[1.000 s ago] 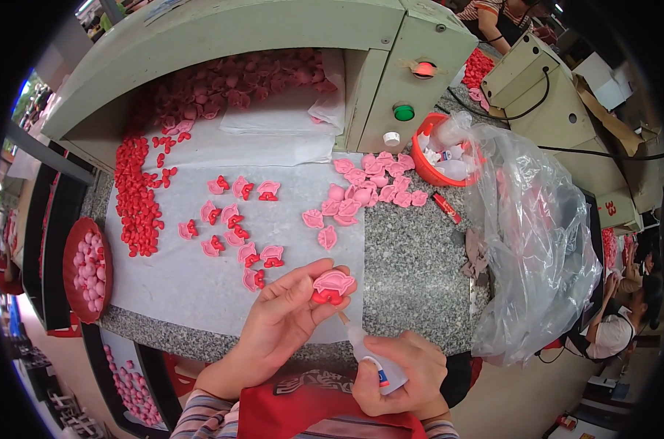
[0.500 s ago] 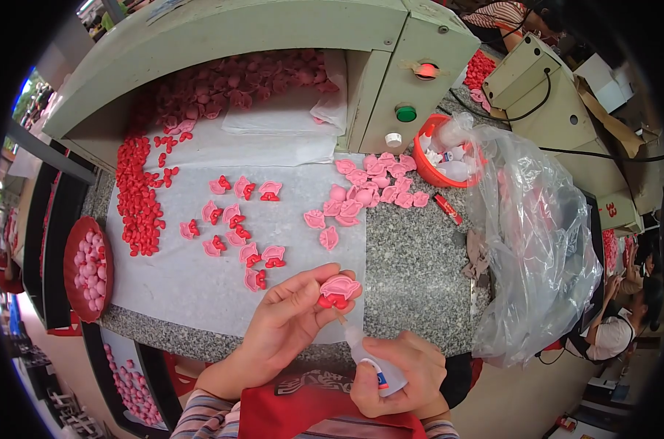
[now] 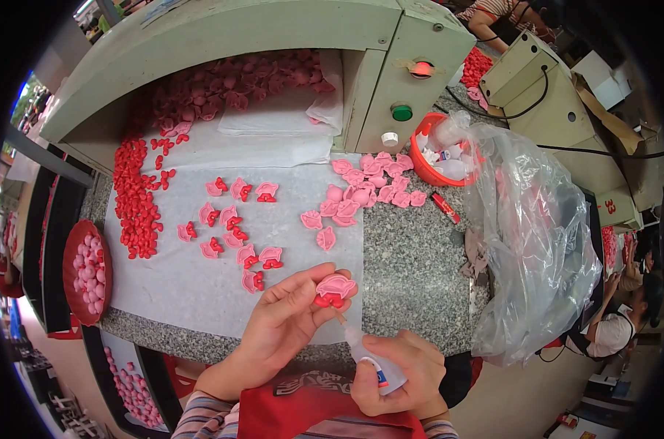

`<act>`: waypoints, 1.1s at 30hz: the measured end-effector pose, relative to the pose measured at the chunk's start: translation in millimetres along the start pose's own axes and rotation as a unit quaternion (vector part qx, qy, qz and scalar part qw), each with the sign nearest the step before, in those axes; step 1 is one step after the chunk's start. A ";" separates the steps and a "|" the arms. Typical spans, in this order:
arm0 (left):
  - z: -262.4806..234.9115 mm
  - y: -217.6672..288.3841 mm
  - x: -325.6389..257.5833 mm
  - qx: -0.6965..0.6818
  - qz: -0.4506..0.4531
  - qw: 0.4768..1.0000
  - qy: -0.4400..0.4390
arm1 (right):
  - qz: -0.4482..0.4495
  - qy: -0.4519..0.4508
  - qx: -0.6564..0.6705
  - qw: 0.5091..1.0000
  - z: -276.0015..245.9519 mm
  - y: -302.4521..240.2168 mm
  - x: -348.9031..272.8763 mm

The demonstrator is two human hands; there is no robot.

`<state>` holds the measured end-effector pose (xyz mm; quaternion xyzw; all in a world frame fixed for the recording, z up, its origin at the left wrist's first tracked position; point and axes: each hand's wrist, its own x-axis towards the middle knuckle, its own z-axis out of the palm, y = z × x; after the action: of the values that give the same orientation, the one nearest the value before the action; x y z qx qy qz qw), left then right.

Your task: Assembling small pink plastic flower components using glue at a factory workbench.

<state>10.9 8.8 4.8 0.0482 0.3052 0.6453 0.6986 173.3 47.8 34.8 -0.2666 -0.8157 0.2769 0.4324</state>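
Between the fingertips of my left hand [image 3: 279, 316] is a pink shell-shaped piece [image 3: 337, 286] with a red bow-like piece [image 3: 329, 300] against its lower edge. My right hand [image 3: 405, 372] grips a white glue bottle [image 3: 379, 369], tilted so that its thin nozzle [image 3: 341, 317] points up at the red piece. Whether the tip touches it I cannot tell. Beyond my hands, several joined pink-and-red pieces [image 3: 247, 254] lie spread on a white sheet [image 3: 193, 293]. To their right is a cluster of loose pink pieces [image 3: 360, 192], and to their left a heap of small red pieces [image 3: 136, 212].
A pale green arched machine [image 3: 273, 29] with buttons stands over the sheet's far end, more pink pieces inside it. A red bowl [image 3: 70, 274] of pink balls sits left. At right are an orange basket [image 3: 427, 167] of bottles, a red tube [image 3: 446, 208] and a clear plastic bag [image 3: 530, 271].
The scene has shifted very slightly in the picture. Both hands keep almost the same pose, with the bottle's nozzle still by the held piece.
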 end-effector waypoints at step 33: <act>0.0 -0.4 -1.2 -0.016 -0.029 0.999 0.020 | -0.011 0.033 0.004 0.999 8.9 7.7 -4.3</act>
<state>11.3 7.6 4.9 0.0150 0.3105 0.6302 0.7115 169.3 48.3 22.9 -0.2645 -0.8025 0.2664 0.4637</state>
